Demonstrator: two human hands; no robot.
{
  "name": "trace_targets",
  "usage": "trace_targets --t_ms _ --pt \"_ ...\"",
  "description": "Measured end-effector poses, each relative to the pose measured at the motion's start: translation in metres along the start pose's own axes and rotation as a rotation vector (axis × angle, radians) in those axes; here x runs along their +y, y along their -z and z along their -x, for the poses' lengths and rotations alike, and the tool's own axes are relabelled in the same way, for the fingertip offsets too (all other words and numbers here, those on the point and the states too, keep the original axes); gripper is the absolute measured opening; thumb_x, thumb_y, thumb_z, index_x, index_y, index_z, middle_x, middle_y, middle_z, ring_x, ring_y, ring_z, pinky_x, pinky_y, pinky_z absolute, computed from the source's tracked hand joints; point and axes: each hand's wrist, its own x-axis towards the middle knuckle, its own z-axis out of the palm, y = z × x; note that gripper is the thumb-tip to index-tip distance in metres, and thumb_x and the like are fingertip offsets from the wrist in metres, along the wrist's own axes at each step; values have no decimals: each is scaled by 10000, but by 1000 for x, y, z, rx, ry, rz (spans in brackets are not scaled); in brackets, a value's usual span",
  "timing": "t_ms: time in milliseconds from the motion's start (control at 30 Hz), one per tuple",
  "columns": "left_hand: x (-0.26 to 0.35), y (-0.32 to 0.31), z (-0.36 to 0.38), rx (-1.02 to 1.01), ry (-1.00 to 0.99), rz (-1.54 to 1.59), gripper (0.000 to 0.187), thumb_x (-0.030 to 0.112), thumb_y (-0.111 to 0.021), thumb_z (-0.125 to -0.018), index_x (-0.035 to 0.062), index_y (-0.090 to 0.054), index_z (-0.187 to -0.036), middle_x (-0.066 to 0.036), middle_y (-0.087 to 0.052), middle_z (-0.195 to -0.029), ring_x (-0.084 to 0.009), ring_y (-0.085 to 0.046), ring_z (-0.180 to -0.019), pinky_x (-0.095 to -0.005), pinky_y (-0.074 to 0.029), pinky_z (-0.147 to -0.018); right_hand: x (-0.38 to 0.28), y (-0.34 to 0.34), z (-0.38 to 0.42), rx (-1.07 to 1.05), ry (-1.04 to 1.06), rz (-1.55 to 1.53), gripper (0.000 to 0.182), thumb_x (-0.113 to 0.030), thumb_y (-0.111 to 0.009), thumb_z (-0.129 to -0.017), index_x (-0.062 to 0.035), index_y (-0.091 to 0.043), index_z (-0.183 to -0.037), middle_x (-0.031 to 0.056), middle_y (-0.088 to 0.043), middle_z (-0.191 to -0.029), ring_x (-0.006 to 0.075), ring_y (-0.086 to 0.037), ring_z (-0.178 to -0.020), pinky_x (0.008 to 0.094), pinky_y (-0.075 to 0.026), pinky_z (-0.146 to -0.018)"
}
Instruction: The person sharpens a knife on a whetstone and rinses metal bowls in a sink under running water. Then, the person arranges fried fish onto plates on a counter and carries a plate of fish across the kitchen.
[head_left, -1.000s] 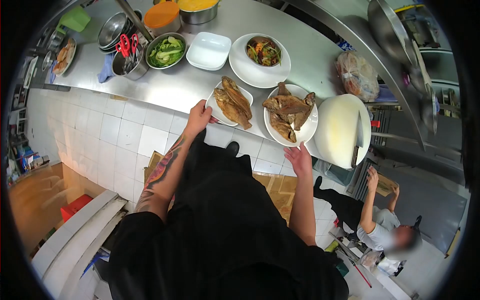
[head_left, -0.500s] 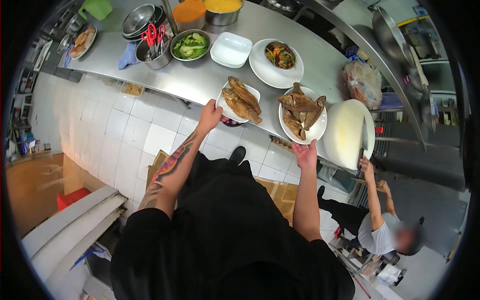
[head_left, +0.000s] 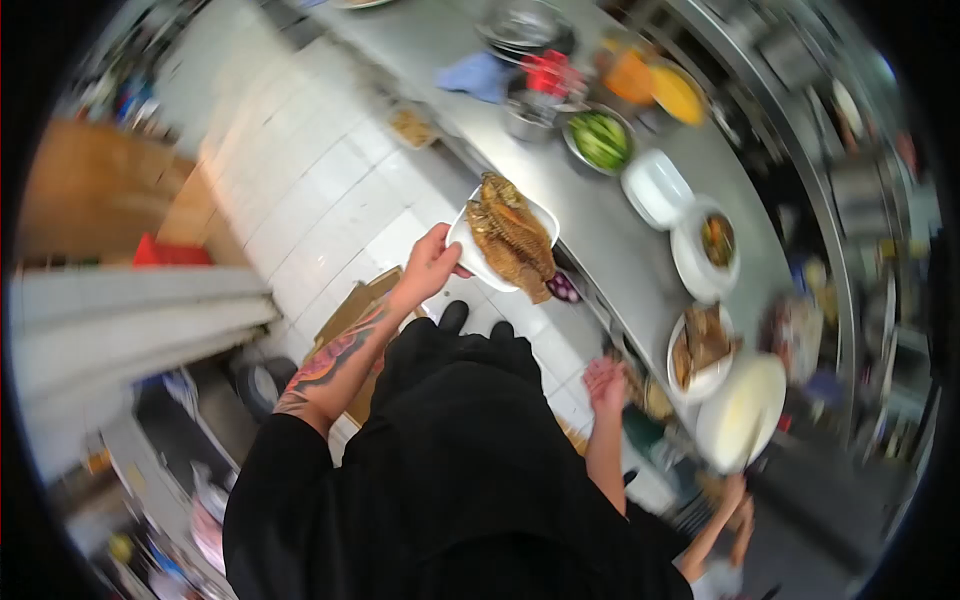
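My left hand grips the near rim of a white plate, thumb on top. Browned fried fish lie on that plate, which is held beside the steel counter's edge. Away from the counter, my right hand is held palm up, fingers loosely apart, with nothing in it; it is slightly blurred. Closest to it on the counter is a second white plate bearing more fried fish.
Along the steel counter stand a bowl of green vegetables, white dishes, a plate with a small bowl of food and a round white chopping block. A co-worker's hands are beside the block. Cardboard lies on the tiles.
My view has swung left. My left hand has carried its plate of fish off the counter, and my right hand has come away from the second plate, which stays there.
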Motion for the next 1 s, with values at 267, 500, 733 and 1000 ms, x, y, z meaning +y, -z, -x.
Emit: trace_targets --t_ms 267,500,733,1000 --pt "45 237 131 664 -122 -42 249 75 -458 -1002 -50 -488 -1216 -163 -691 -1010 -232 -723 -738 -317 -620 -652 65 -155 -128 -547 -71 1651 387 -363 -574 -1013 -70 -596 -1266 108 -727 -1012 193 -719 -777 328 -545 -618" --pt "50 419 174 1041 -121 61 213 59 -449 -985 -62 -514 -1149 -174 -693 -997 -237 -721 -728 -317 -609 -646 36 -315 -140 -172 -193 1293 299 -353 -592 -1001 -103 -631 -1160 78 -730 -954 189 -705 -721 322 -558 -581" --pt "83 600 148 1195 -138 173 220 74 -465 -974 -49 -529 -1145 -171 -694 -1017 -254 -724 -755 -326 -613 -642 87 -258 -205 -326 -454 1891 312 -344 -562 -957 -60 -607 -1078 143 -701 -1005 278 -710 -827 455 -572 -674" --pt "140 764 62 1341 -82 210 221 85 -463 -965 -51 -526 -1127 -182 -679 -1020 -241 -708 -749 -347 -626 -656 149 -557 -266 -316 -501 1960 332 -331 -613 -932 -30 -648 -1066 184 -703 -1020 312 -705 -895 444 -562 -726"
